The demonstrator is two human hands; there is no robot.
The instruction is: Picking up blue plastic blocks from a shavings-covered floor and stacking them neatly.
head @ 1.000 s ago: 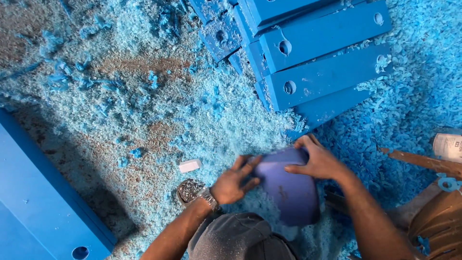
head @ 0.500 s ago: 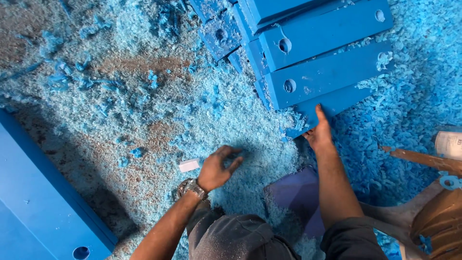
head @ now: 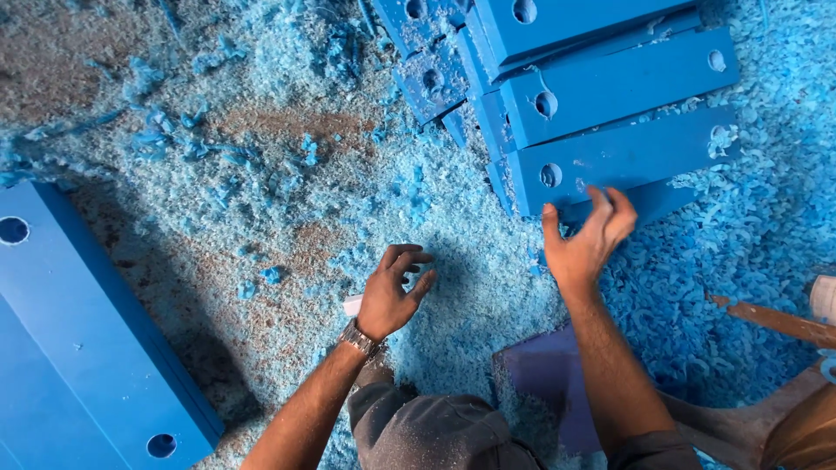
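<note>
Since half a second ago the right hand (head: 585, 239) has drawn back a little from the stack of blue slabs (head: 610, 113) and now lifts with its fingers spread and loose, gripping nothing, its fingertips just over the lower edge of the nearest slab (head: 623, 161). Meanwhile the left hand (head: 390, 292) has shifted rightward, away from the small white piece (head: 353, 305) that now lies just behind its wrist; its fingers are half curled over the shavings (head: 287, 174), and it too is empty. That nearest slab lies flat on the floor at the front of the stack, a round hole near each end, with the others overlapping behind it, probably so that each can be taken off the front in turn. A purple sheet (head: 544, 383) lies under the right forearm, partly covered by blue shavings and close to the person's knees. Another large blue slab (head: 78, 339), also with round holes, lies at the far left, well apart from both hands. No labels or signs show anywhere.
</note>
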